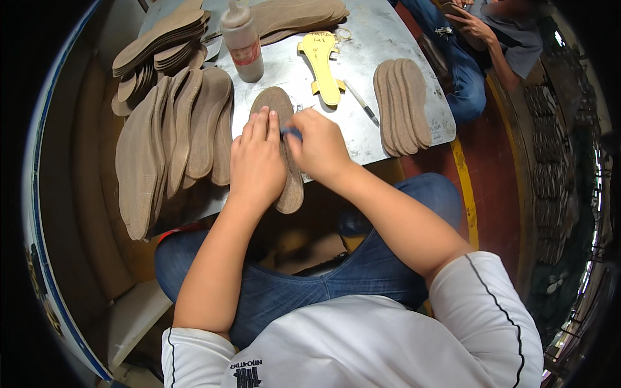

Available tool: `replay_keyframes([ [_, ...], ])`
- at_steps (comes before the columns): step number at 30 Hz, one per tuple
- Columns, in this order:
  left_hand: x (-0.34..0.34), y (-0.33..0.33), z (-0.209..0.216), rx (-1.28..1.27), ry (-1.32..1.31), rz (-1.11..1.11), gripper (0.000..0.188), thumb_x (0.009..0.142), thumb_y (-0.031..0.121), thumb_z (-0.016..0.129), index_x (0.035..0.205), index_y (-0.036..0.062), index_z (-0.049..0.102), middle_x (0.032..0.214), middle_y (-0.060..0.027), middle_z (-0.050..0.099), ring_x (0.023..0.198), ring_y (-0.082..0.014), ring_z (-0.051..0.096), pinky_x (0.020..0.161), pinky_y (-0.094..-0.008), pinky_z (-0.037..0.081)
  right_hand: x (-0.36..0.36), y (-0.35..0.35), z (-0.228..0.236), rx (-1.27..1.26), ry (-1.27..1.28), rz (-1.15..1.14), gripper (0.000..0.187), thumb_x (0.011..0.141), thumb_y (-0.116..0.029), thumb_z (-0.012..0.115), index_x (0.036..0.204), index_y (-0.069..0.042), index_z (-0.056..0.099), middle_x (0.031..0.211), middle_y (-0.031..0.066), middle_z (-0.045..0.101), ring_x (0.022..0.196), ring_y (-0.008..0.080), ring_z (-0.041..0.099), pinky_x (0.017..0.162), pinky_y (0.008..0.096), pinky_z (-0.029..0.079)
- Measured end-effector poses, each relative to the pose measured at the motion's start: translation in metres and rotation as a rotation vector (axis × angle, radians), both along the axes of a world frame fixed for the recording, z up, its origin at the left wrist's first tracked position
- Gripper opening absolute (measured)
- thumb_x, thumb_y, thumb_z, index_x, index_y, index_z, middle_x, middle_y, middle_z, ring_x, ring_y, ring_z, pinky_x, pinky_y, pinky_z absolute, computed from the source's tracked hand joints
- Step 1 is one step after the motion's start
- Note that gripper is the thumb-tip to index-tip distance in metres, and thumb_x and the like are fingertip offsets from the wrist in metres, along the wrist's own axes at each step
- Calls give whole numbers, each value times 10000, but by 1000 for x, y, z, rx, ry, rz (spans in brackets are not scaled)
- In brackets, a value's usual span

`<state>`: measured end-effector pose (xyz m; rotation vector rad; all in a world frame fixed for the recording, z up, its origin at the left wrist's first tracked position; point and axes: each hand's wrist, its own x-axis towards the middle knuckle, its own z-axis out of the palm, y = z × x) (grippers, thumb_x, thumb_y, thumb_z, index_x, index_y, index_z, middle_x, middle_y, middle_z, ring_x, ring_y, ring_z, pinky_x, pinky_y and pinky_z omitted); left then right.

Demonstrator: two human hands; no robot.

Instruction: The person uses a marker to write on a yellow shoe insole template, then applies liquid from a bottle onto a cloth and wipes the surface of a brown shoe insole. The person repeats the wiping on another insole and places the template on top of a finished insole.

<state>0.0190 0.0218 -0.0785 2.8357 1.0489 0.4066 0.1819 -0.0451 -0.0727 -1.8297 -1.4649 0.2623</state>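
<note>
A brown speckled shoe insole (292, 195) lies in front of me at the table's near edge, its narrower end jutting over the edge. My left hand (259, 158) rests flat on the insole with the fingers stretched out along it. Closed around a small blue piece (292, 132), my right hand (321, 143) is at the insole's right edge. Most of the blue piece is hidden by the fingers, so its kind does not show. Beyond the hands lies a yellow sole-shaped template (319, 68) with side tabs and handwriting.
Insole stacks stand at left (145, 161) and far left (158, 42), another pile (297, 18) at the back. A squeeze bottle (242, 45) stands upright. A pen (362, 103) lies beside several fanned insoles (402, 107) on the metal table (443, 123). Another person (485, 32) sits at the far right.
</note>
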Motion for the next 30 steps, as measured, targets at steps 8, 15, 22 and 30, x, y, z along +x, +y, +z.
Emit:
replay_keyframes([
  [8, 0, -1, 2, -14, -18, 14, 638, 1063, 129, 614, 1679, -38, 596, 1756, -194, 570, 1595, -361, 558, 1247, -511, 503, -10, -20, 7, -148, -36, 45, 131, 937, -60, 834, 1036, 10, 786, 1041, 221, 769, 984, 462, 769, 880, 517, 629],
  [15, 0, -1, -3, 9, -13, 12, 627, 1081, 142, 611, 1683, -33, 595, 1760, -185, 572, 1603, -361, 554, 1244, -515, 504, 2, 15, -7, 87, -95, -25, 117, 927, -46, 819, 1011, 10, 759, 1001, 207, 741, 918, 463, 741, 830, 539, 614],
  [22, 0, -3, 0, -16, 1, 27, 638, 1077, 139, 616, 1692, -28, 589, 1768, -181, 566, 1617, -357, 543, 1258, -509, 492, -10, -23, -3, -112, -31, 33, 140, 921, -85, 832, 1013, 5, 778, 988, 213, 757, 915, 459, 758, 843, 535, 620],
  [30, -2, -1, -2, 8, 31, 19, 663, 1073, 145, 615, 1712, -25, 568, 1782, -173, 550, 1632, -350, 526, 1271, -511, 479, 2, 24, -6, 22, -74, -164, 122, 959, -113, 821, 1033, -16, 816, 1025, 227, 795, 963, 456, 783, 884, 544, 628],
])
